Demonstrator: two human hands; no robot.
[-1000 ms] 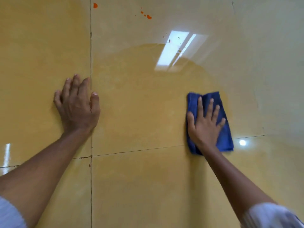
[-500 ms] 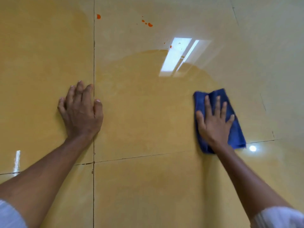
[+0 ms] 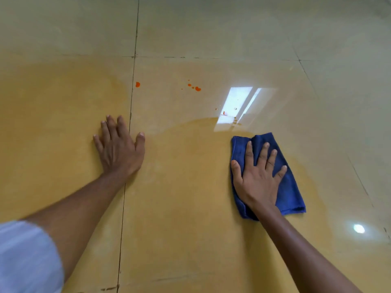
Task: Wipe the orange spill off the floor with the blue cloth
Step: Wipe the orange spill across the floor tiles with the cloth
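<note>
head view: the right hand (image 3: 257,178) lies flat, fingers spread, pressing the blue cloth (image 3: 289,187) against the floor (image 3: 190,229); its grip is a wide open palm bearing down on the cloth, not a pinch around it. the cloth is folded into an oblong whose long axis runs away from the person, tilted a little to the left at its far end. the left hand (image 3: 120,151) is planted flat on bare floor, holding nothing, its grip likewise wide, just left of a tile joint (image 3: 129,144); it looks like a prop for body weight.

the orange spill (image 3: 197,88) shows as scattered drops farther out on the floor: a small cluster ahead and to the left of the cloth, a single drop (image 3: 137,84) right beside the joint ahead of the left hand, and a few tiny specks (image 3: 223,112) at the edge of a bright window reflection (image 3: 241,102) just beyond the cloth's far end. none of them touches the cloth.

so the coming wipe turns on this: the spill lies forward and leftward from the cloth hand. the left hand is nearer the lone drop, but the cloth sits under the right, so i judge the right arm must push out and across.
</note>
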